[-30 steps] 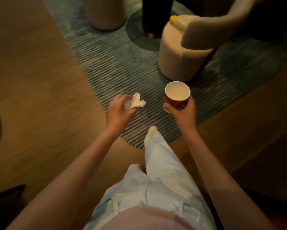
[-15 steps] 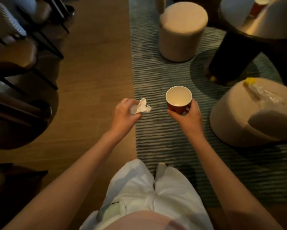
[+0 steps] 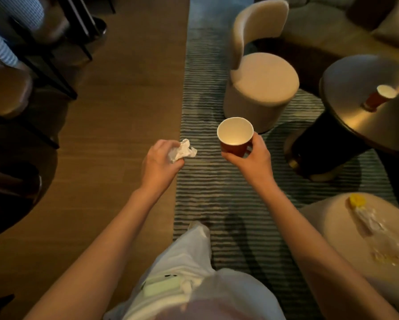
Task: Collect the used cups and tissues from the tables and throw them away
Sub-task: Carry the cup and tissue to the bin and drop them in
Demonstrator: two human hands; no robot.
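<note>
The person stands at the edge of a striped rug [image 3: 217, 192] beside the wooden floor [image 3: 124, 112], apparently mid-collection, carrying rubbish. To the right a round surface [image 3: 355, 125] bears a second red cup [image 3: 377, 98], well apart from both hands; fetching it likely calls for freeing a hand or stacking cups. A backed stool [image 3: 261, 88] and a nearer ottoman [image 3: 332, 227] with a crumpled wrapper [image 3: 367, 218] crowd that route. The right hand [image 3: 254, 158] has its fingers wrapped around an empty red cup [image 3: 235, 138]; the left hand [image 3: 159, 162] pinches a crumpled tissue [image 3: 182, 151]. No bin is visible.
</note>
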